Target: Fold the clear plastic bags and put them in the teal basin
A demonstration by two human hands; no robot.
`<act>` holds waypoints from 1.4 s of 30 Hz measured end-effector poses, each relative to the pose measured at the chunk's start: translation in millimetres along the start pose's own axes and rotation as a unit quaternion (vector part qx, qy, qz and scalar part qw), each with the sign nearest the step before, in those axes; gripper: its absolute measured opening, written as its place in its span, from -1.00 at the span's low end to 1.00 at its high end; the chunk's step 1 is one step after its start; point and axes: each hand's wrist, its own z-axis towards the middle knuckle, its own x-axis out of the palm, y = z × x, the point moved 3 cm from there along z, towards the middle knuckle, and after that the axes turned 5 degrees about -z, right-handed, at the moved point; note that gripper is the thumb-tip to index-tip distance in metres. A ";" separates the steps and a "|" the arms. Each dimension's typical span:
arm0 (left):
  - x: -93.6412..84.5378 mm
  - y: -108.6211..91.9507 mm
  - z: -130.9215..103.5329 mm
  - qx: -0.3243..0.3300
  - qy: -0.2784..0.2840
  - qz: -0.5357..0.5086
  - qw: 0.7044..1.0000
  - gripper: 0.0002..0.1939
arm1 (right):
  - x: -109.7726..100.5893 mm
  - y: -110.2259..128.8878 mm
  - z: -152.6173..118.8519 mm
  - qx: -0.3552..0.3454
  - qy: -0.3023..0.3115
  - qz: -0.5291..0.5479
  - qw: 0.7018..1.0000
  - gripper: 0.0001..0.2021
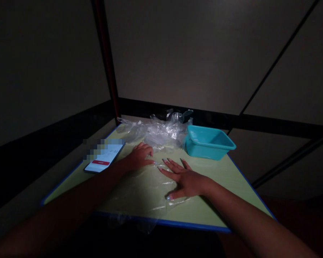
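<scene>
A clear plastic bag (pixel 142 190) lies flat on the yellow-green table, its near end hanging over the front edge. My right hand (pixel 184 179) rests on the bag's right side with its fingers spread, holding nothing. Near the bag's far end is my left hand (pixel 141 157), its fingers curled and its thumb stretched toward the right; the hand's underside is hidden, so I cannot make out whether it grips the plastic. Beyond both hands sits a crumpled heap of clear plastic (pixel 164 132).
A turquoise basket (pixel 210 148) stands at the table's back right. To the left of my left hand lies a phone (pixel 104 157) with its screen lit. The table (pixel 239 200) has a blue edge, and walls rise behind it and at the left.
</scene>
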 end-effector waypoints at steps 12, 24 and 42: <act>-12.0 -15.5 4.8 -0.077 0.103 0.039 0.991 -0.71 | -0.8 -1.0 -1.2 0.008 0.018 0.024 1.000 -0.01; -19.0 -15.0 5.0 -0.087 0.063 -0.267 0.958 -0.79 | -4.1 -4.9 -4.0 -0.005 0.012 0.045 0.999 -0.04; -16.4 4.2 8.4 -0.183 -0.048 -0.464 0.865 -0.69 | -4.1 -4.6 -6.7 0.010 0.023 0.049 0.998 0.04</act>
